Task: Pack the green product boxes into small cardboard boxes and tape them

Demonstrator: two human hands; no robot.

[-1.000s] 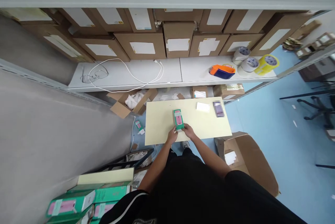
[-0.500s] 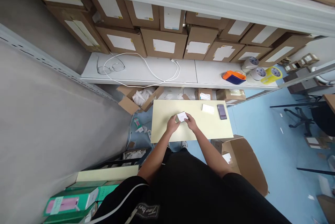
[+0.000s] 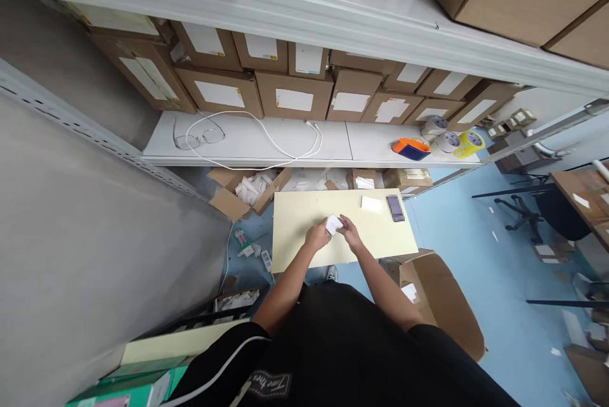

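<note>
Showing a white face, not the green front of a second ago, the box [image 3: 333, 224] is over the table [image 3: 290, 222], this face now seemingly accessible. The left hand [image 3: 317, 237] closes around its side; the right hand [image 3: 351, 234] curls at its edge, hold unclear.

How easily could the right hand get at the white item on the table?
Probably yes: nothing visible stands between the right hand and the white item, though that hand is busy at the box.

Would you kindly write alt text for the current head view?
A person's left hand and right hand hold a white-faced box over a pale yellow table, where a flat white item and a pixelated dark item lie. Behind, a shelf carries cardboard boxes and tape rolls.
</note>
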